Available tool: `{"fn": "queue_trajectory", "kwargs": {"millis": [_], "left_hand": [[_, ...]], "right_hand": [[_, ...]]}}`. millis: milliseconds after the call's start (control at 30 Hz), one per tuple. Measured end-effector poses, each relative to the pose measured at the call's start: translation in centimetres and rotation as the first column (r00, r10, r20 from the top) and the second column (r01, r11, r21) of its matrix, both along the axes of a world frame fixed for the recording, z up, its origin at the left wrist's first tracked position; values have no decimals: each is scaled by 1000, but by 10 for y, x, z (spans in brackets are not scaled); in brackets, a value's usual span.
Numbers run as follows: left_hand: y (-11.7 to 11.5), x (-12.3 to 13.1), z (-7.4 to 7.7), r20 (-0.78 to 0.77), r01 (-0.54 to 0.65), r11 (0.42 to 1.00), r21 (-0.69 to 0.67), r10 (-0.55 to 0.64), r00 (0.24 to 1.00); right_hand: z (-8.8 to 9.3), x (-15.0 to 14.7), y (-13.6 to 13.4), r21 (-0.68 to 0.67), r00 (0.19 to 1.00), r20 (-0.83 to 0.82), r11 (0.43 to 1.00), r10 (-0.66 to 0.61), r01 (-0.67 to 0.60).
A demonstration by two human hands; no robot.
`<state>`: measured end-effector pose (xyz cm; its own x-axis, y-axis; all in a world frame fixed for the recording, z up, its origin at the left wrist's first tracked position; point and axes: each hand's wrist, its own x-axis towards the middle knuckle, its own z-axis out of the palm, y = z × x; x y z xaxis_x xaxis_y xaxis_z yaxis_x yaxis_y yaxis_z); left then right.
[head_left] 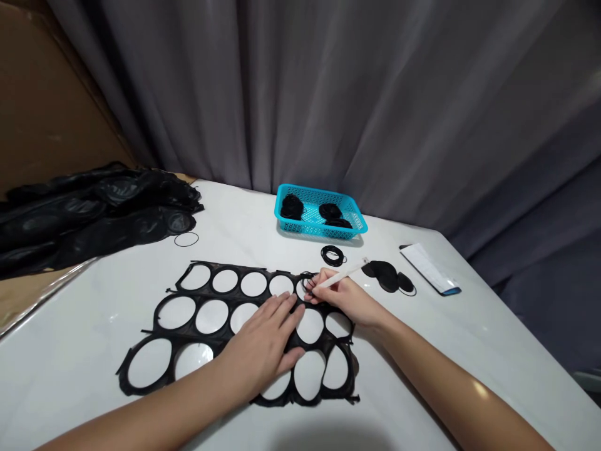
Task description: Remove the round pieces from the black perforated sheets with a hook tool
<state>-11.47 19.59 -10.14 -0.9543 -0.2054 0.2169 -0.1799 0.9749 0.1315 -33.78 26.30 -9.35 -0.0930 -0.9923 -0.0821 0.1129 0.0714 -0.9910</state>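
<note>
Black rubber, one flat sheet (209,294) punched with three rows of round holes, lies on the white table (94,326) just in front of the person. The left hand (263,344) presses flat on it, fingers spread. The right hand (345,299) pinches one white stick (340,275), its tip at a hole's rim. One blue basket (323,230) holds three black heaps. One thin ring (186,239) lies loose.

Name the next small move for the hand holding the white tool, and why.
Probably slide the white tool under the thin ring and lift it off the black sheet: the right hand holds the tip there, and the left hand pins the sheet.
</note>
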Motion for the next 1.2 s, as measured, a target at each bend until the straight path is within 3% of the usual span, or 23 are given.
{"fn": "queue_trajectory", "kwargs": {"millis": [167, 300, 933, 1033, 1167, 1200], "left_hand": [[-1, 0, 0, 9, 2, 1000, -18, -2, 1000], [-1, -1, 2, 24, 1, 1000, 7, -1, 1000], [0, -1, 4, 54, -3, 1000, -5, 3, 999], [0, -2, 3, 52, -13, 1000, -6, 13, 999], [0, -1, 0, 20, -29, 1000, 7, 29, 999], [-1, -1, 0, 16, -27, 1000, 8, 27, 1000]], "right_hand": [[-6, 3, 5, -90, 941, -338, 995, 11, -44], [-6, 7, 5, -109, 885, -466, 994, -24, -30], [-7, 9, 5, -187, 823, -558, 982, -102, -5], [-8, 16, 12, -243, 752, -647, 969, -125, -47], [-14, 20, 13, -288, 567, -813, 937, -132, -196], [-14, 14, 8, -306, 538, -827, 934, -164, -185]]}}
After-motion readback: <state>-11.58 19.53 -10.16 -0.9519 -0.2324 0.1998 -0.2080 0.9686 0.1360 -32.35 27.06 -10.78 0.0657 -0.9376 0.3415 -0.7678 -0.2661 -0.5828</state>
